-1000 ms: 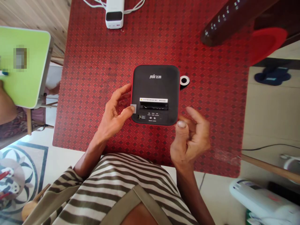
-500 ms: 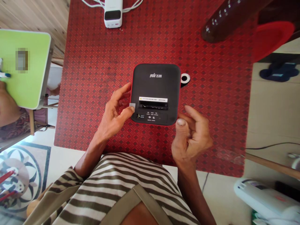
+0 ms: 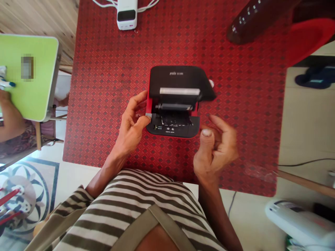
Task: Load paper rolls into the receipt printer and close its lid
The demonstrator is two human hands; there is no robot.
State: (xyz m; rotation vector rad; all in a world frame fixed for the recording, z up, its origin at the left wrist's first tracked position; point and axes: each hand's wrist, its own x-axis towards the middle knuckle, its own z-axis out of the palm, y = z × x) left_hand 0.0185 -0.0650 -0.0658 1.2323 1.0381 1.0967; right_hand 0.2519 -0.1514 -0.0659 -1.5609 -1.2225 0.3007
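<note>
A black receipt printer with a red edge (image 3: 178, 101) sits mid-table on a red patterned cloth (image 3: 110, 69). Its lid (image 3: 180, 82) stands tilted up, showing the paper bay inside. My left hand (image 3: 132, 127) grips the printer's left side, thumb pressed on a small grey latch at the front left corner. My right hand (image 3: 217, 148) hovers just right of the printer's front right corner, fingers loosely curled, thumb up, holding nothing. A small white roll (image 3: 210, 83) peeks out behind the lid on the right.
A white power bank with cables (image 3: 127, 14) lies at the table's far edge. A dark remote-like bar (image 3: 251, 21) and red chair (image 3: 309, 35) are at the upper right. Another person's arm rests by a green table (image 3: 28, 76) at left. A white device (image 3: 295, 216) sits lower right.
The printer's lid has popped open and swung up under my left thumb's press. My right hand stayed beside the printer, shifting slightly right.
</note>
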